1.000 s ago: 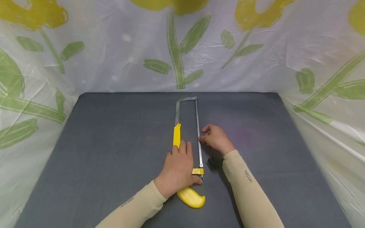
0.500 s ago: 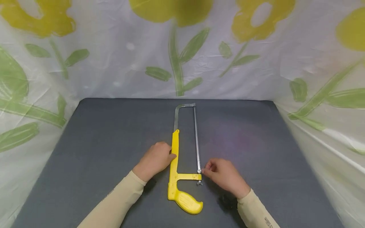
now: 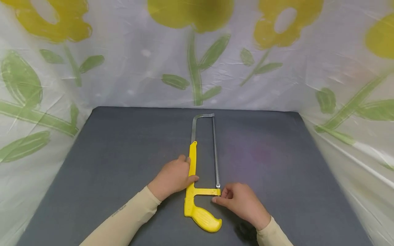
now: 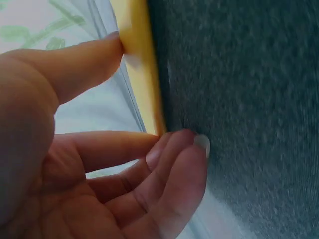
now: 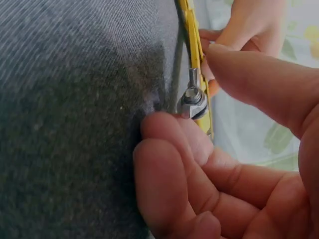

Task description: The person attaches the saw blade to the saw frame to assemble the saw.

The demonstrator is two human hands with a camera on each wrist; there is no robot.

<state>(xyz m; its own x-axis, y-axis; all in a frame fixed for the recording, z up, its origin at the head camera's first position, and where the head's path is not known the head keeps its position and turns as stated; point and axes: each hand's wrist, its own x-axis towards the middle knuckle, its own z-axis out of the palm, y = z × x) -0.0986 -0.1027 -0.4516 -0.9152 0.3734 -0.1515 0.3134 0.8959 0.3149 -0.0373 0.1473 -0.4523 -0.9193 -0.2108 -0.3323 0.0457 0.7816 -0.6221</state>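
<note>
A hacksaw with a yellow frame and handle lies flat, its blade on the right side. My left hand grips the frame's yellow spine between thumb and fingers, as the left wrist view shows up close. At the blade's near end, my right hand has its thumb and curled fingers around the metal wing nut. The fingers seem to touch the nut from below; a small gap shows at the thumb in the right wrist view. In the head view the hand mostly covers the nut.
A dark grey cloth covers the table. Behind and at both sides hangs a pale curtain with yellow flowers and green leaves. The yellow pistol-shaped handle points toward the near edge.
My left hand has shifted from over the lower frame to the spine's left side and grips it there. My right hand has come down along the blade to the wing nut.
</note>
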